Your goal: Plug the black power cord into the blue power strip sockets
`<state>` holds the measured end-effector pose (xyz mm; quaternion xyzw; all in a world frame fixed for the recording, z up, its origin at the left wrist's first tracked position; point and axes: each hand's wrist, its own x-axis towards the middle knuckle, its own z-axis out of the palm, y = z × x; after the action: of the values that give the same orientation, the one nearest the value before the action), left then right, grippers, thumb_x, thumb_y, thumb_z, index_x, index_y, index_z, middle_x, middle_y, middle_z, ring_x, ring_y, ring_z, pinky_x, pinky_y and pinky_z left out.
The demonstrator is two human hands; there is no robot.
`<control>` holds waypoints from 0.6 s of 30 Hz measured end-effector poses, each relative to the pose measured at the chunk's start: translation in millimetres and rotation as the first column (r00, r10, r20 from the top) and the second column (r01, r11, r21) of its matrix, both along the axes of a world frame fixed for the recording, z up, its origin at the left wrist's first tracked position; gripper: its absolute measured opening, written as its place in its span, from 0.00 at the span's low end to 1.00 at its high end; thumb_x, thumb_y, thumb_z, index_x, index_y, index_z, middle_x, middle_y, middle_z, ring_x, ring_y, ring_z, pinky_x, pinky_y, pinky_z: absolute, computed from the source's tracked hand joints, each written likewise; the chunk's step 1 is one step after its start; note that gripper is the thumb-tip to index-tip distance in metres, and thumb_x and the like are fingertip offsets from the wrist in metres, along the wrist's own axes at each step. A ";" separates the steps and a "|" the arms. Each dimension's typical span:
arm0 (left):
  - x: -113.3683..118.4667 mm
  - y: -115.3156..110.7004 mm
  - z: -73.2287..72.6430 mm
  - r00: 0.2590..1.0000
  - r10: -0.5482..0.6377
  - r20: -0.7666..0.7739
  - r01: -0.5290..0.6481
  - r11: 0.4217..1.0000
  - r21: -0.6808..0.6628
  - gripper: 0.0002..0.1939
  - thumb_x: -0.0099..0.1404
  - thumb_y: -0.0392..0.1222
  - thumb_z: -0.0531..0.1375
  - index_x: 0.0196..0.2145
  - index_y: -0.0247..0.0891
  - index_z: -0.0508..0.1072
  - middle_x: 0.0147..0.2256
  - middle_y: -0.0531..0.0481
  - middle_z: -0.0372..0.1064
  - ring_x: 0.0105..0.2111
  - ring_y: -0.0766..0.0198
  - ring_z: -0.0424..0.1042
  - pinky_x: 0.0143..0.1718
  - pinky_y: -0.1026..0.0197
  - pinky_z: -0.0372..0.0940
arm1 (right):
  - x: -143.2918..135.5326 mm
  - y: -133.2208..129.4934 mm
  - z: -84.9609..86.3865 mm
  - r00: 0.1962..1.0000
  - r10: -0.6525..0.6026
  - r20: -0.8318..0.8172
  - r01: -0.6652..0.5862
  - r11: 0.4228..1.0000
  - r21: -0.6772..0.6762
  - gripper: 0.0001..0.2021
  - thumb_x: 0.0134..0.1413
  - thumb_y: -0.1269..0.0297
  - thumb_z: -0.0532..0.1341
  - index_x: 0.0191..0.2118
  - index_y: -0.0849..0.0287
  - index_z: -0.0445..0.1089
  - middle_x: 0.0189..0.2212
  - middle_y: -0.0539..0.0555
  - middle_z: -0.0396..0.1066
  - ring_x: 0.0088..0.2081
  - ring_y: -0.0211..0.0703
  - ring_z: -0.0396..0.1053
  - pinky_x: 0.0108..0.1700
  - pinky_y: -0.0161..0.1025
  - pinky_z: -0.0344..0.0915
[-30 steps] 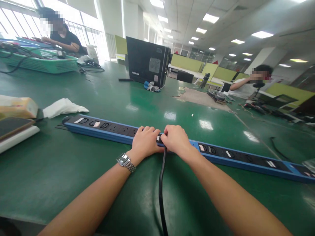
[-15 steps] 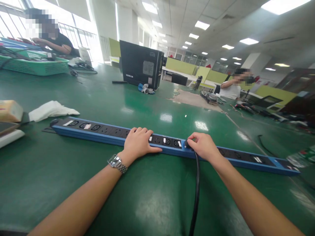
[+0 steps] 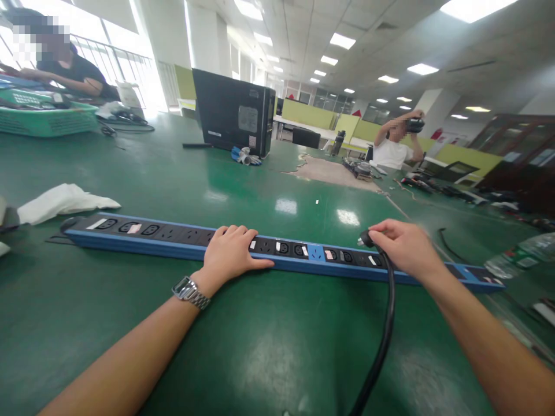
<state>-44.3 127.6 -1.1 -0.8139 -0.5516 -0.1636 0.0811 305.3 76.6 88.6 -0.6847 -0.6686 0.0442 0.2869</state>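
Observation:
A long power strip (image 3: 143, 245), blue with black socket panels, lies across the green table. My left hand (image 3: 232, 248), with a metal watch at the wrist, holds it near the middle, fingers over the top and thumb along the near side. In my right hand (image 3: 403, 245) is a black plug (image 3: 367, 238), pinched between thumb and fingers above the right part of the strip. Its metal prongs show, pointing left, apart from any socket. The thick black cable (image 3: 388, 323) hangs from the plug toward the near edge. A blue socket section (image 3: 317, 253) sits uncovered between my hands.
Behind the strip stand a black computer case (image 3: 232, 112) and gloves (image 3: 245, 156). White tissue (image 3: 67, 202) lies left, a plastic bottle (image 3: 522, 254) right. Further back are a green basket (image 3: 52, 121) and two people, one (image 3: 73, 72) left and one (image 3: 392, 147) right.
My right hand has pulled the plug out of the blue socket section and moved it up and to the right. My left hand stays on the strip. The view has turned slightly right.

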 end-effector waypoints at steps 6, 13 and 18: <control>-0.8 0.5 -0.8 1.000 -0.008 -0.012 0.008 1.000 0.002 0.41 0.50 0.78 0.52 0.46 0.41 0.73 0.41 0.42 0.73 0.44 0.47 0.69 0.48 0.48 0.57 | 41.1 3.8 -36.6 0.987 0.067 0.148 -0.042 0.986 -0.162 0.17 0.52 0.53 0.55 0.35 0.58 0.76 0.20 0.50 0.71 0.24 0.43 0.66 0.28 0.38 0.57; 0.1 0.4 -0.4 1.000 0.001 -0.027 -0.001 1.000 -0.008 0.41 0.50 0.78 0.53 0.45 0.41 0.73 0.41 0.42 0.73 0.44 0.47 0.69 0.48 0.48 0.57 | 25.9 5.1 -47.4 0.958 0.111 0.265 -0.076 0.987 -0.140 0.16 0.53 0.56 0.54 0.35 0.57 0.75 0.20 0.50 0.70 0.23 0.42 0.65 0.29 0.38 0.55; 0.4 -0.5 0.1 1.000 0.002 -0.015 -0.002 1.000 -0.003 0.41 0.50 0.78 0.53 0.45 0.41 0.73 0.41 0.42 0.73 0.44 0.47 0.69 0.48 0.48 0.57 | 25.1 9.9 -37.7 0.956 0.117 0.271 -0.071 0.982 -0.173 0.12 0.50 0.58 0.56 0.30 0.57 0.75 0.19 0.51 0.70 0.24 0.43 0.66 0.29 0.38 0.56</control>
<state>-43.9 127.1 -0.9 -0.8147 -0.5518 -0.1569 0.0841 330.3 86.6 50.9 -0.6723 -0.7284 0.0144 0.1309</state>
